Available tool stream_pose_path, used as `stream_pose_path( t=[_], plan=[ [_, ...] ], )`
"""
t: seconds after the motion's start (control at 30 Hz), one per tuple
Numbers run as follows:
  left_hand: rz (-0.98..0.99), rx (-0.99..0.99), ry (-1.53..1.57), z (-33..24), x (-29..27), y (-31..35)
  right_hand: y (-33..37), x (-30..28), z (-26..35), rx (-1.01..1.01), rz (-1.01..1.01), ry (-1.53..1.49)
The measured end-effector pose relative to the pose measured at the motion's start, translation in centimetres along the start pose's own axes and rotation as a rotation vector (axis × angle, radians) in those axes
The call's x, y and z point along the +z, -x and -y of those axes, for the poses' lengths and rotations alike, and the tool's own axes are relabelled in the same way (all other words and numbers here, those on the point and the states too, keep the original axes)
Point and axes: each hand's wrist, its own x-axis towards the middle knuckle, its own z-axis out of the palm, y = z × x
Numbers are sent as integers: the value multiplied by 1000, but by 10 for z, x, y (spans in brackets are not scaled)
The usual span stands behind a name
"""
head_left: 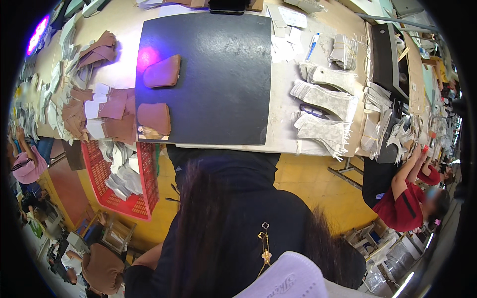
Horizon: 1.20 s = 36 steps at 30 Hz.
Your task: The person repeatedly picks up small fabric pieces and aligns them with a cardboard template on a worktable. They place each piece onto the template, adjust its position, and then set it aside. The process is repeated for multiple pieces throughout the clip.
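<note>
Neither of my hands shows. Only a bit of my bare left arm (pixel 149 257) appears below a black sleeve, low on the left. On the table before me lies a large black board (pixel 218 84). Two stacks of brown cut pieces rest at its left side: an upper stack (pixel 163 72) and a lower stack (pixel 154 117), the lower one near the front edge. Left of the board, brown and white cut pieces (pixel 112 109) lie in overlapping layers. To the right are several bundles of pale grey cut pieces (pixel 325 99).
A red plastic basket (pixel 149 184) holding white pieces stands below the table's left edge. A blue pen (pixel 312 47) and paper slips (pixel 285 47) lie right of the board. A black open box (pixel 390 59) stands farther right. A co-worker in red (pixel 405 201) works at the right.
</note>
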Motion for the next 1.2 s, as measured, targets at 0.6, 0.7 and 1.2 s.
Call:
stream_pose_path(
  t=[0.6, 0.7, 1.2],
  plan=[
    [-614, 96, -557, -74, 27, 218, -3, -73, 18, -264, 291, 346],
    [-844, 242, -466, -83, 40, 279, 18, -132, 54, -457, 437, 429],
    [-1451, 721, -273, -249, 1, 285, 104, -385, 192, -1156, -1347, 157]
  ],
)
